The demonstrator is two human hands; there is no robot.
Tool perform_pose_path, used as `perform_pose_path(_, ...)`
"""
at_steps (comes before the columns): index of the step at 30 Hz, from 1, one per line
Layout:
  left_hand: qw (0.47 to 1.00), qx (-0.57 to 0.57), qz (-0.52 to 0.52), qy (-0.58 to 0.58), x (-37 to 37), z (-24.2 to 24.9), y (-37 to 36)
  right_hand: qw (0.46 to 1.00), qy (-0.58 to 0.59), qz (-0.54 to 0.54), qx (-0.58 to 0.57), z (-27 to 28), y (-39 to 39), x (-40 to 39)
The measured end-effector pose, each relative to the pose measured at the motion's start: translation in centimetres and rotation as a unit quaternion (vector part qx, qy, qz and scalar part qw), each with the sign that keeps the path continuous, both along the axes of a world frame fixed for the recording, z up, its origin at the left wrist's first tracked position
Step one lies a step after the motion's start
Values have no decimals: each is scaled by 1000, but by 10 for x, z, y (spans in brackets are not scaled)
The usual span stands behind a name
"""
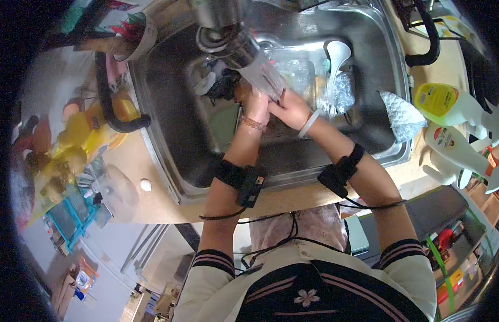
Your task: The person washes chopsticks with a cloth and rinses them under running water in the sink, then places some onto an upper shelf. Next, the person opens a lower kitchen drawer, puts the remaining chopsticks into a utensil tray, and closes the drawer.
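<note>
Water runs from the metal faucet (228, 45) over both hands, which are together in the steel sink (174, 134). My left hand (255, 107), with a beaded bracelet at the wrist, is under the stream; its fingers are blurred by water. My right hand (293, 110), with a pale band at the wrist, touches it from the right, fingers partly hidden. Below the hands lies a clear tray (308, 56) in the basin. A white ladle (338, 52) stands to their right, and a dark bundle (222, 80) lies to their left.
A yellow spray bottle (436, 100) and a white spray bottle (448, 140) are on the right counter. Silvery wrap (401, 119) hangs over the sink's right rim. Black curved handles (111, 102) and yellow packages (78, 134) are at the left. A small white object (146, 184) sits on the counter.
</note>
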State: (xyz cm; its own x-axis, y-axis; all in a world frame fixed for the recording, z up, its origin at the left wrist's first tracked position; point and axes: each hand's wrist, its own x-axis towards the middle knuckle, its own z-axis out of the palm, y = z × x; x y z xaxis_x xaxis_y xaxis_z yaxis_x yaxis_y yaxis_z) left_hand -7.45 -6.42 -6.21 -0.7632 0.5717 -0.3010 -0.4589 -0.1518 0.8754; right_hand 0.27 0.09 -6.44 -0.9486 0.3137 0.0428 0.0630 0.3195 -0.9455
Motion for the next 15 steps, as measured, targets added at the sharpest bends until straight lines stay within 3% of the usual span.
perform_pose_path(1,999,-6,-34,-11,0,-1,-2,1000,23,-10,3,-4,0,1)
perform_pose_path(4,990,-16,-123,-62,-9,-8,-11,995,-92,-19,-35,-6,6,1)
perform_pose_path(8,1000,4,-7,30,4,0,-19,985,-83,-63,-139,31,22,-1)
perform_pose_path(9,997,-51,-17,59,6,1,-27,979,-104,-70,-158,4,29,-2)
perform_pose_path(11,979,-158,-38,120,10,4,-45,952,-73,-114,-274,48,41,0)
perform_pose_path(14,966,-245,-25,74,14,33,-58,899,-15,-105,-425,55,56,-2)
perform_pose_path(15,966,-256,18,8,15,40,-60,884,17,-95,-458,55,57,-4)
